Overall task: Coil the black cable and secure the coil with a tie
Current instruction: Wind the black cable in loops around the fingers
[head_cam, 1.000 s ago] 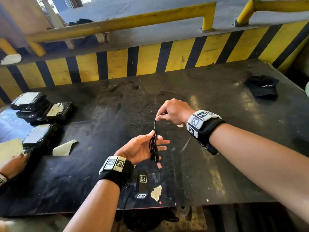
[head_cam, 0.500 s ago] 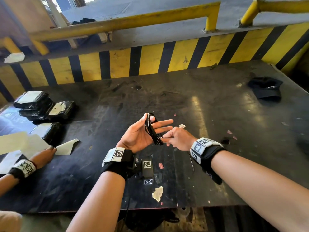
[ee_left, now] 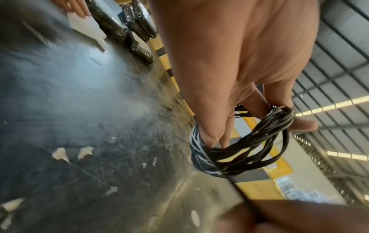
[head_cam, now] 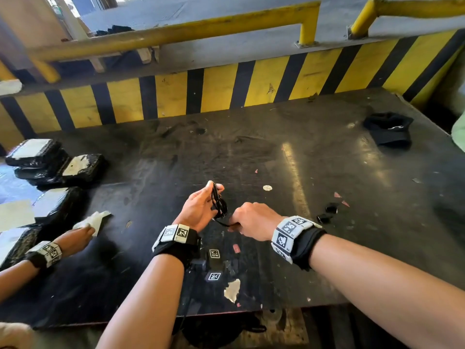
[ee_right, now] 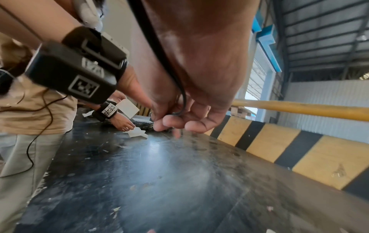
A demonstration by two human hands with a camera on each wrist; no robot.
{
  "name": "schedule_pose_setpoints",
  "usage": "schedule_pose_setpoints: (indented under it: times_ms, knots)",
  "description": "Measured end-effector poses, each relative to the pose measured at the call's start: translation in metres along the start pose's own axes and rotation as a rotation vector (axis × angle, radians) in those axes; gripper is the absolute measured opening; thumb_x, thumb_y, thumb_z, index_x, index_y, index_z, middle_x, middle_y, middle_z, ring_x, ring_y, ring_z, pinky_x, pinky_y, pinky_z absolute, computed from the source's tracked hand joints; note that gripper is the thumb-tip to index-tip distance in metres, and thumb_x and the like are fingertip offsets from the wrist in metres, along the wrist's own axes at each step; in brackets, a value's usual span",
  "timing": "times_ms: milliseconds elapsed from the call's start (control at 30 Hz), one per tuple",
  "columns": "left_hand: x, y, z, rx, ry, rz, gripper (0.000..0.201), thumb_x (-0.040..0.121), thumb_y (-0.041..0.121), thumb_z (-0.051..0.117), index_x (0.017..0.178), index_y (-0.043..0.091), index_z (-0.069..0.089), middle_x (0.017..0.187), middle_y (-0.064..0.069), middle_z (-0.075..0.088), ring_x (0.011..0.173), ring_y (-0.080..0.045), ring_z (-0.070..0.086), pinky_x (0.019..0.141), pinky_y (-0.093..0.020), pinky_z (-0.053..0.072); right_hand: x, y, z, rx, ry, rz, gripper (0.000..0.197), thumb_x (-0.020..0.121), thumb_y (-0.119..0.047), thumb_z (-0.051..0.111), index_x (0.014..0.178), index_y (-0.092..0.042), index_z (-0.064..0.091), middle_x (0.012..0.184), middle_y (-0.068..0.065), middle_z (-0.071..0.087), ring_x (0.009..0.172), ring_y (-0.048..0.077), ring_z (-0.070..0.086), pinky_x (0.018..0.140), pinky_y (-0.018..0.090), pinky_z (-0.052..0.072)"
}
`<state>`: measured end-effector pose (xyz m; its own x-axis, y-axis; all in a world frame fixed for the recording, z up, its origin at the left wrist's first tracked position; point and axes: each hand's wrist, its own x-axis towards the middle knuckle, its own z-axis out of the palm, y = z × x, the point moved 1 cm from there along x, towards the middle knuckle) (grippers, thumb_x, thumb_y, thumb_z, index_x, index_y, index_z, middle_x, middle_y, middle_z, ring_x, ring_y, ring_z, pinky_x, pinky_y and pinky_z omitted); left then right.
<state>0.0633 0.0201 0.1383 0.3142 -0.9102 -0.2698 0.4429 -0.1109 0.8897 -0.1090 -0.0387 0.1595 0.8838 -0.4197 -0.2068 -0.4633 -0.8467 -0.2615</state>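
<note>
A thin black cable (head_cam: 218,204) is wound in several loops round the fingers of my left hand (head_cam: 201,207), held above the middle of the dark table (head_cam: 327,172). In the left wrist view the coil (ee_left: 241,146) wraps the fingers and thumb, and one strand runs down toward the right hand. My right hand (head_cam: 254,219) is just right of the coil, with its fingers curled and pinching the cable's loose end (ee_right: 182,100). No tie is visible.
Another person's hand (head_cam: 75,238) holds a white paper scrap at the left, near black wrapped packets (head_cam: 57,165). A black cap (head_cam: 388,128) lies far right. A yellow-and-black striped wall (head_cam: 226,89) backs the table. Small black bits (head_cam: 327,212) lie right of my hands.
The coil went from hanging under my right hand to lying wrapped round my left fingers. My right hand dropped and now draws the loose end low. The other person's hand reached inward.
</note>
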Motion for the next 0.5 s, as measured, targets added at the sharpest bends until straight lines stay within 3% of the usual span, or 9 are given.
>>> schedule_pose_setpoints:
  times_ms: [100, 233, 300, 400, 500]
  knots:
    - [-0.003, -0.008, -0.009, 0.147, 0.002, -0.04, 0.036, 0.1, 0.041, 0.054, 0.097, 0.014, 0.077, 0.086, -0.009, 0.056, 0.075, -0.022, 0.057, 0.07, -0.036, 0.05, 0.001, 0.001, -0.019, -0.073, -0.003, -0.056, 0.024, 0.099, -0.035, 0.057, 0.116, -0.032, 0.073, 0.114, 0.003, 0.073, 0.101, 0.033, 0.069, 0.086, 0.043, 0.055]
    - [-0.011, -0.013, -0.016, 0.273, -0.033, -0.1, 0.037, 0.099, 0.038, 0.054, 0.098, 0.008, 0.074, 0.081, -0.009, 0.056, 0.069, -0.021, 0.052, 0.067, -0.035, 0.048, 0.001, 0.01, -0.041, -0.136, 0.032, -0.086, 0.023, 0.099, -0.036, 0.06, 0.116, -0.031, 0.075, 0.115, 0.0, 0.073, 0.101, 0.029, 0.07, 0.082, 0.034, 0.048]
    - [-0.014, -0.015, -0.016, 0.317, -0.072, -0.154, 0.037, 0.102, 0.035, 0.052, 0.095, 0.009, 0.078, 0.079, -0.009, 0.054, 0.067, -0.019, 0.05, 0.064, -0.032, 0.049, 0.003, 0.011, -0.047, -0.174, 0.061, -0.109, 0.022, 0.099, -0.038, 0.06, 0.114, -0.035, 0.075, 0.115, -0.003, 0.073, 0.103, 0.028, 0.07, 0.086, 0.036, 0.049]
    - [-0.016, -0.018, -0.015, 0.3, -0.119, -0.25, 0.034, 0.092, 0.042, 0.066, 0.092, 0.012, 0.081, 0.093, -0.016, 0.054, 0.07, -0.018, 0.051, 0.067, -0.033, 0.047, 0.007, 0.011, -0.052, -0.312, 0.143, -0.168, 0.023, 0.1, -0.041, 0.056, 0.114, -0.038, 0.074, 0.113, -0.01, 0.074, 0.108, 0.019, 0.067, 0.091, 0.038, 0.04]
    - [-0.02, -0.018, -0.013, 0.288, -0.16, -0.32, 0.042, 0.078, 0.049, 0.077, 0.094, 0.011, 0.082, 0.116, -0.02, 0.052, 0.091, -0.025, 0.05, 0.076, -0.036, 0.044, 0.009, 0.016, -0.061, -0.321, 0.26, -0.174, 0.022, 0.1, -0.042, 0.056, 0.11, -0.04, 0.075, 0.112, -0.015, 0.074, 0.106, 0.014, 0.065, 0.094, 0.039, 0.036]
